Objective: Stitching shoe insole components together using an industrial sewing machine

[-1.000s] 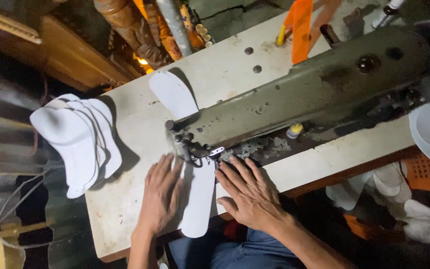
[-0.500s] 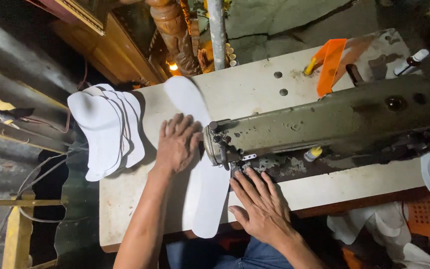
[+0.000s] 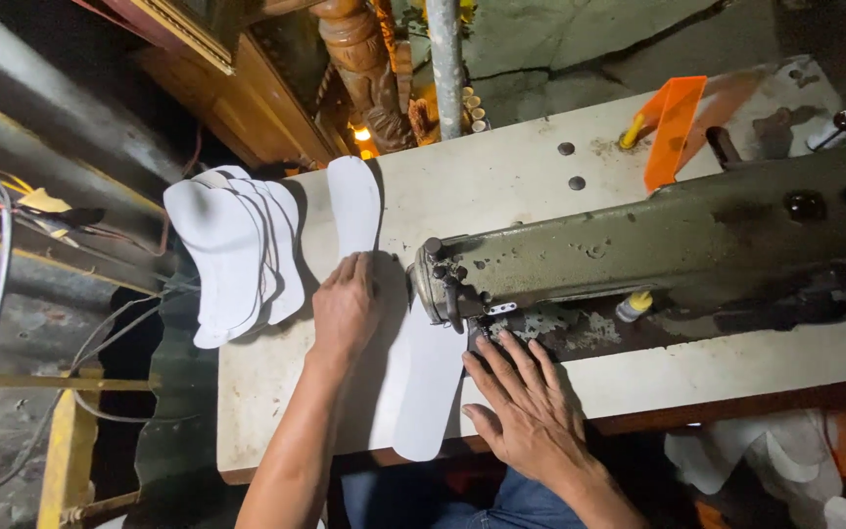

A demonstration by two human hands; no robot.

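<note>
A long white insole-shaped piece (image 3: 431,377) lies flat on the table, running under the sewing machine's head.

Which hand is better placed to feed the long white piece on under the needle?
Likely the right hand: its fingertips sit beside the needle on the white piece. The left hand rests farther off.

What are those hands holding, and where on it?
Nothing is gripped. The left hand and right hand press flat on a long white sole-shaped piece, near the sewing machine.
</note>
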